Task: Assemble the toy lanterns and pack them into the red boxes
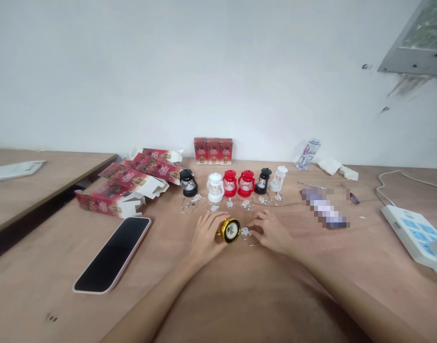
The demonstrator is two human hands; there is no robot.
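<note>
Nearest to me on the left, a phone (113, 255) lies on the counter (161, 250), well apart from my work. In front of me my left grip (207, 233) is closed around a gold lantern (231, 231), tipped so that its round end faces the near side; holding that end steady, without squeezing hard, seems wise. My right grip (273, 232) is narrow, fingertips just beside a small white piece (244, 231); whether it pinches anything, I cannot tell. A light touch at the edges should suit parts this small, and I should keep my fingers off the bent wire (252, 245) lying just nearer, since it could snag or slide. Farther off stands a row of six lanterns (246, 184) with small parts before them, best left undisturbed by my knuckles; at the far wall stand three red boxes (213, 151).
</note>
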